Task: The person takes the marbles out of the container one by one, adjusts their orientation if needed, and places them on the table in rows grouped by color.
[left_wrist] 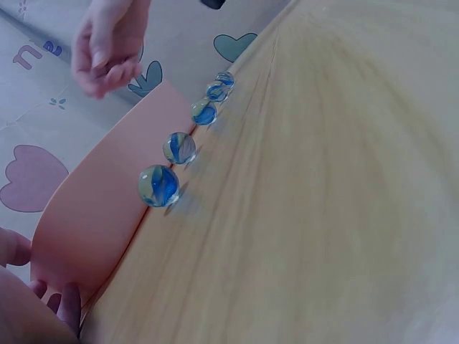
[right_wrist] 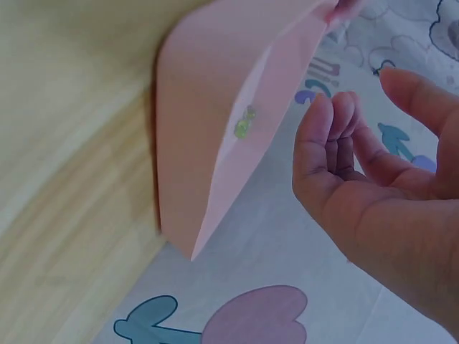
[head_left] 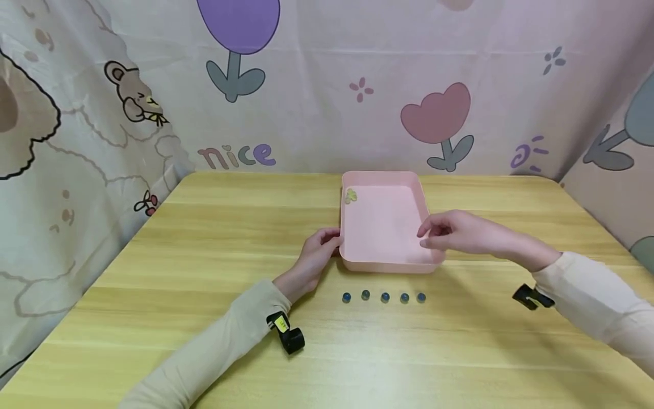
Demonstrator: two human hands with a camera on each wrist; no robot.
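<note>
A shallow pink tray (head_left: 385,267) stands on the wooden table. My left hand (head_left: 317,258) holds it at its left side near the front, thumb by the rim and fingers against the outer wall. Over the tray's right side hovers my right hand (head_left: 460,233); its fingers are loosely curled, the thumb stands apart, and nothing is between them. Several yellow-green marbles (head_left: 351,196) lie together in the tray's far left corner. In front of the tray, several clear marbles with blue swirls (head_left: 385,297) form a row, shown larger as blue marbles (left_wrist: 159,186) in the left wrist view.
The wooden table (head_left: 204,227) reaches back to a printed cloth (head_left: 317,113) with flowers and the word "nice". Black wrist cameras (head_left: 288,335) are strapped over both light sleeves.
</note>
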